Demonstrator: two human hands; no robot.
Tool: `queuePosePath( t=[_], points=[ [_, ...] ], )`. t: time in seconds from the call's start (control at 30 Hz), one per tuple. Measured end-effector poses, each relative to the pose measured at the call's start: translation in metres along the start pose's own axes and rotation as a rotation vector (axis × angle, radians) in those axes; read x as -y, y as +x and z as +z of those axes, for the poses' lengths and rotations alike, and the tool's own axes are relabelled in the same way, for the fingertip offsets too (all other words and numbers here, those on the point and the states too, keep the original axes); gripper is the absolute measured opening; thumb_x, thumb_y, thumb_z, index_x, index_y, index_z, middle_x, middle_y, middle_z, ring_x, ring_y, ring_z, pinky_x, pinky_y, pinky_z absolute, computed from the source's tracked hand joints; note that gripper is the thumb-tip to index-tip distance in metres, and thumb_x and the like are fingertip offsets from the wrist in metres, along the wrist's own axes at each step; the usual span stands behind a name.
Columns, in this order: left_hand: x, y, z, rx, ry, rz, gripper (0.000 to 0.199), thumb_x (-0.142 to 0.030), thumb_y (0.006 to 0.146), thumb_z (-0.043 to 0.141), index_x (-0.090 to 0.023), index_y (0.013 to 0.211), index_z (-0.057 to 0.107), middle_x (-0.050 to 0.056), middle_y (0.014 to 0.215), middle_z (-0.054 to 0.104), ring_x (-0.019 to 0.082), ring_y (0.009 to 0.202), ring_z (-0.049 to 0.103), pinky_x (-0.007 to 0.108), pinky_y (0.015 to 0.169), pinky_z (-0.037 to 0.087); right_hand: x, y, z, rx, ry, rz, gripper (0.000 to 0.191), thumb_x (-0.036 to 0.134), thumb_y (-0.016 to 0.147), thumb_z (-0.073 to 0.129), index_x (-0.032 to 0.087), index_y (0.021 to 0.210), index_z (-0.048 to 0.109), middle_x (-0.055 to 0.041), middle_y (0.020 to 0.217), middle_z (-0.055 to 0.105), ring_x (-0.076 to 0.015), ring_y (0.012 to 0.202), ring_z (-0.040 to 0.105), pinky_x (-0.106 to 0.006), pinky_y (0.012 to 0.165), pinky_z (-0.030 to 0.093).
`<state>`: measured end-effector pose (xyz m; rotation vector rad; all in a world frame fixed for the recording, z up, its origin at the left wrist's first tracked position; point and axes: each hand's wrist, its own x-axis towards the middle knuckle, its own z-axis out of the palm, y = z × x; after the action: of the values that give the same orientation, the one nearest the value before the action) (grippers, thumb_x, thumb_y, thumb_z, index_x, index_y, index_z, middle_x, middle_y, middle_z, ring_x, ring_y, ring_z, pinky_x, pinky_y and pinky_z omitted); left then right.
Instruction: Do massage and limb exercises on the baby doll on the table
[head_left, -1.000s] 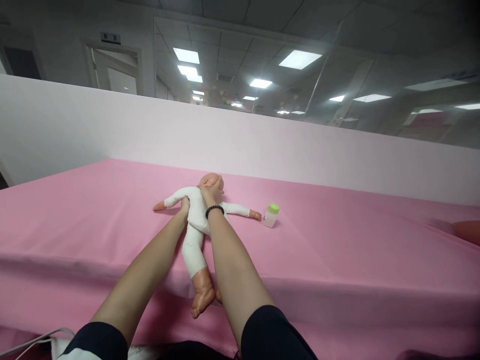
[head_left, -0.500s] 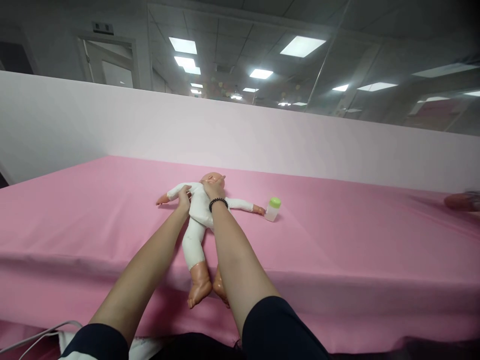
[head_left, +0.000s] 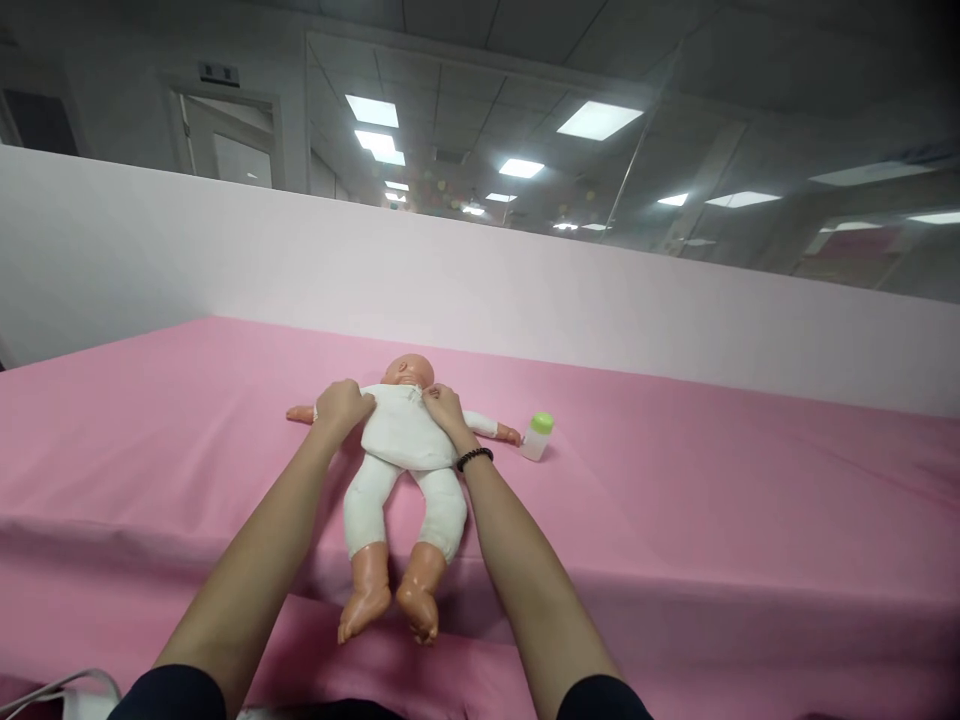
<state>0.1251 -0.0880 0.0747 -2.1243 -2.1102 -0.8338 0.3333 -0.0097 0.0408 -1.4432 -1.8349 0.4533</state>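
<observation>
Head cam: a baby doll in a white suit is lying on its back mid-frame on a pink cloth-covered table, long axis running straight away from the person, head toward the far wall, feet toward the camera. Left hand and right hand sit about level either side of its chest, fingers curled onto the suit; can't tell if they're pinching or just pressing. A green-capped bottle stands just right of the doll's outstretched hand.
</observation>
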Motion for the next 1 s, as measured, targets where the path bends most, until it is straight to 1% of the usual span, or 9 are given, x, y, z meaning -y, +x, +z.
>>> queuePosePath(
  t=[0.07, 0.1, 0.13, 0.23, 0.3, 0.43, 0.63, 0.83, 1.0],
  points=[
    [-0.016, 0.01, -0.002, -0.105, -0.009, -0.081, 0.028, -0.034, 0.098, 0.049, -0.018, 0.095, 0.073, 0.014, 0.095, 0.077, 0.031, 0.092, 0.072, 0.037, 0.073, 0.05, 0.002, 0.002, 0.004, -0.031, 0.078, 0.007, 0.018, 0.027, 0.093, 0.054, 0.02, 0.089, 0.069, -0.0064, 0.098, 0.077, -0.0194, 0.092, 0.07, -0.027, 0.079, 0.051],
    [-0.024, 0.015, -0.002, -0.132, -0.013, -0.052, 0.027, -0.033, 0.097, 0.05, -0.019, 0.1, 0.072, 0.013, 0.101, 0.078, 0.03, 0.095, 0.072, 0.035, 0.074, 0.05, 0.005, 0.002, 0.006, -0.047, 0.117, 0.001, 0.015, 0.025, 0.091, 0.056, 0.02, 0.087, 0.069, -0.0053, 0.098, 0.077, -0.0188, 0.093, 0.07, -0.026, 0.082, 0.051],
    [-0.032, 0.019, -0.001, -0.123, -0.007, 0.021, 0.027, -0.032, 0.096, 0.051, -0.019, 0.105, 0.072, 0.012, 0.107, 0.078, 0.028, 0.099, 0.072, 0.034, 0.077, 0.05, 0.007, 0.002, 0.006, -0.058, 0.148, -0.016, 0.012, 0.023, 0.09, 0.058, 0.02, 0.086, 0.068, -0.0048, 0.099, 0.077, -0.0183, 0.095, 0.071, -0.026, 0.084, 0.051],
    [-0.042, 0.028, 0.005, 0.024, 0.073, 0.221, 0.027, -0.027, 0.094, 0.052, -0.019, 0.106, 0.075, 0.013, 0.111, 0.078, 0.028, 0.103, 0.072, 0.033, 0.082, 0.05, 0.013, -0.001, 0.004, -0.07, 0.157, -0.132, 0.009, 0.017, 0.085, 0.064, 0.019, 0.09, 0.071, -0.0057, 0.106, 0.077, -0.0178, 0.102, 0.07, -0.026, 0.092, 0.051],
    [-0.038, 0.03, 0.012, 0.077, 0.09, 0.27, 0.029, -0.027, 0.095, 0.05, -0.019, 0.103, 0.077, 0.012, 0.108, 0.079, 0.027, 0.102, 0.072, 0.032, 0.084, 0.051, 0.015, -0.005, 0.0, -0.049, 0.107, -0.244, 0.012, 0.014, 0.082, 0.067, 0.018, 0.092, 0.073, -0.007, 0.109, 0.077, -0.0189, 0.105, 0.07, -0.028, 0.097, 0.05],
    [-0.022, 0.026, 0.022, 0.069, 0.012, 0.345, 0.032, -0.032, 0.096, 0.052, -0.021, 0.112, 0.078, 0.01, 0.116, 0.079, 0.028, 0.109, 0.071, 0.034, 0.09, 0.051, 0.019, -0.01, -0.006, 0.031, -0.015, -0.379, 0.012, 0.014, 0.084, 0.071, 0.018, 0.093, 0.078, -0.0087, 0.105, 0.078, -0.0218, 0.103, 0.071, -0.031, 0.098, 0.05],
    [-0.021, 0.022, 0.027, 0.069, 0.049, 0.291, 0.032, -0.028, 0.096, 0.048, -0.021, 0.096, 0.08, 0.01, 0.104, 0.08, 0.028, 0.101, 0.072, 0.034, 0.085, 0.05, 0.027, -0.012, -0.004, 0.072, -0.141, -0.368, 0.017, 0.018, 0.093, 0.064, 0.019, 0.087, 0.079, -0.0092, 0.1, 0.078, -0.0235, 0.097, 0.071, -0.031, 0.087, 0.051],
    [-0.019, 0.02, 0.021, -0.015, -0.005, 0.383, 0.025, -0.026, 0.091, 0.052, -0.023, 0.095, 0.076, 0.008, 0.105, 0.078, 0.026, 0.098, 0.071, 0.033, 0.082, 0.05, 0.039, -0.024, -0.022, 0.093, -0.153, -0.373, 0.015, 0.015, 0.091, 0.061, 0.02, 0.086, 0.074, -0.0066, 0.098, 0.077, -0.0222, 0.093, 0.068, -0.029, 0.083, 0.047],
    [-0.022, 0.012, 0.011, 0.123, -0.056, 0.327, 0.019, -0.035, 0.085, 0.061, -0.025, 0.089, 0.076, 0.005, 0.094, 0.079, 0.027, 0.089, 0.072, 0.034, 0.074, 0.049, 0.047, -0.034, -0.03, 0.234, -0.116, -0.307, 0.015, 0.01, 0.087, 0.06, 0.02, 0.078, 0.066, -0.003, 0.085, 0.074, -0.0184, 0.08, 0.064, -0.027, 0.07, 0.041]
  ],
)
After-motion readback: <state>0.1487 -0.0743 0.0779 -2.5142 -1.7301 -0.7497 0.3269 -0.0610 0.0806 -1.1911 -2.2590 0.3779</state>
